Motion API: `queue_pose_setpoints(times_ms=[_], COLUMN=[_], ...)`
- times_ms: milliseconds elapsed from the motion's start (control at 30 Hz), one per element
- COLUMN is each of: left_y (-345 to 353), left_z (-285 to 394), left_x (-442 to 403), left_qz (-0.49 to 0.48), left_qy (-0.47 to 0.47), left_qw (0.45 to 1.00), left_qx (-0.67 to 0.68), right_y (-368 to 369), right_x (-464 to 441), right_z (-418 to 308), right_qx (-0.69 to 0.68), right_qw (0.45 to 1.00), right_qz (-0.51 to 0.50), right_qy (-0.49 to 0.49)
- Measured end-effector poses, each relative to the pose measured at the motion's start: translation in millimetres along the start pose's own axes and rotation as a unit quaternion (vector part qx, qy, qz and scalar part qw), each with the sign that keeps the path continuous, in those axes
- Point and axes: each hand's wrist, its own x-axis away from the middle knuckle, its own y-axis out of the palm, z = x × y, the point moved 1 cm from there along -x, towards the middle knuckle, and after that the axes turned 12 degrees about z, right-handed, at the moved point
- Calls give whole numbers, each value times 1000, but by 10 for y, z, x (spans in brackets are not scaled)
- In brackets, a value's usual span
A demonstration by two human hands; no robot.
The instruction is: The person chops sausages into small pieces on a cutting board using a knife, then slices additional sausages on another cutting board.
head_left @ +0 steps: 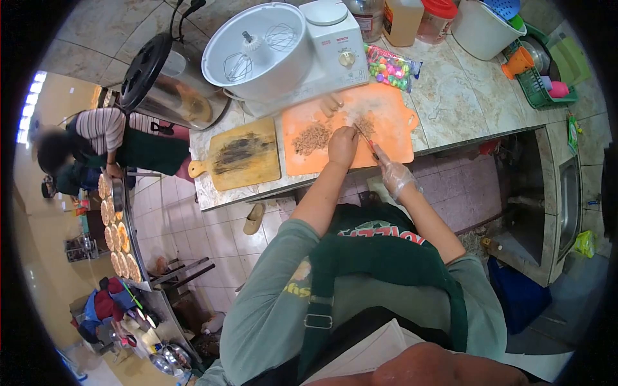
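A knife [365, 136] is at the centre of the frame, over an orange board [393, 106] bearing chopped brown food [312, 137]. The gloved right hand [399, 180] wraps its handle; the left hand [343, 147] curls its fingers beside the blade, their hold unclear. Beneath is a marbled tile counter [444, 103]; a white mixer [331, 55] stands above. Pale tiled floor [174, 222] spreads lower left, where round flatbreads [123, 237] lie near a person [96, 127].
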Motion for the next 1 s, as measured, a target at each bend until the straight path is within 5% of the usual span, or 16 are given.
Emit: queue_pose_setpoints(times_ms=[267,367,433,1000], left_y=[23,-16,-27,-6], left_z=[-28,7,-2,-12], left_x=[-4,11,12,5], left_qz=[15,34,33,14], left_qy=[20,8,7,19], left_qw=[1000,999,999,1000], left_qx=[-4,2,12,-16], right_y=[128,276,103,8], right_x=[-147,59,220,-71], right_z=[50,238,178,-36], right_qx=[-59,-85,-44,-7], right_qw=[998,994,999,999], right_qz=[-17,55,-2,-20], right_qy=[-16,-48,12,-25])
